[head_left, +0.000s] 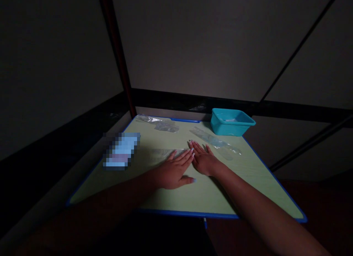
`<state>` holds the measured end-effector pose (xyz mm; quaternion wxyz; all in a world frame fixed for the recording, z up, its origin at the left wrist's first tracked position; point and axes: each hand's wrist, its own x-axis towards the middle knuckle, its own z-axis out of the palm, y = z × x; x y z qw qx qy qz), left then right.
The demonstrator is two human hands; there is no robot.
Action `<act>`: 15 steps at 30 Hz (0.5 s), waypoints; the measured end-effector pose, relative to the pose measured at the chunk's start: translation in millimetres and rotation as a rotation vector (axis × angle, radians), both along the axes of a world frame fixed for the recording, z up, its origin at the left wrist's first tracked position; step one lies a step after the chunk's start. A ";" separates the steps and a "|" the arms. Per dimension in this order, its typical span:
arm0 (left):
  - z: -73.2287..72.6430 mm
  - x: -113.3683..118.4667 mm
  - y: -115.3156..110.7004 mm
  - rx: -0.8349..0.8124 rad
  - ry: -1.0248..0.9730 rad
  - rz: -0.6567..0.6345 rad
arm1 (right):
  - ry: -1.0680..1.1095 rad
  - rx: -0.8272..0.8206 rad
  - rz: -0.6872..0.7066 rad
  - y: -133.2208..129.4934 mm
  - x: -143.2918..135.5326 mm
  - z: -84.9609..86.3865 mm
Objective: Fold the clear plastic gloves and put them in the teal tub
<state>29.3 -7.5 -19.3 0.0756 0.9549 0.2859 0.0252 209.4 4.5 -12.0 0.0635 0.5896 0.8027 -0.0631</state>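
Observation:
A clear plastic bag (161, 154) lies flat near the middle of the table (190, 201), partly covered by my left hand (176, 169). That hand is stretched out, palm down, with its thumb spread toward the right. My right hand (203, 159) rests palm down just beside it, fingers extended, and the fingertips of both hands meet at the bag's right end. Whatever lies under the palms is hidden. Beyond my right hand is another clear plastic bag (212, 139), slightly crumpled and lying slantwise.
At the far right corner stands a turquoise plastic basket (231, 124) with something pale inside. More crumpled clear plastic (167, 126) lies along the far left edge. A pixelated flat object (122, 151) sits at the left edge. Walls close in behind and to the left.

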 end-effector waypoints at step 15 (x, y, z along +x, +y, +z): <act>5.8 -6.1 0.9 -0.179 0.041 0.531 | 0.035 -0.003 0.002 1.5 4.3 -2.6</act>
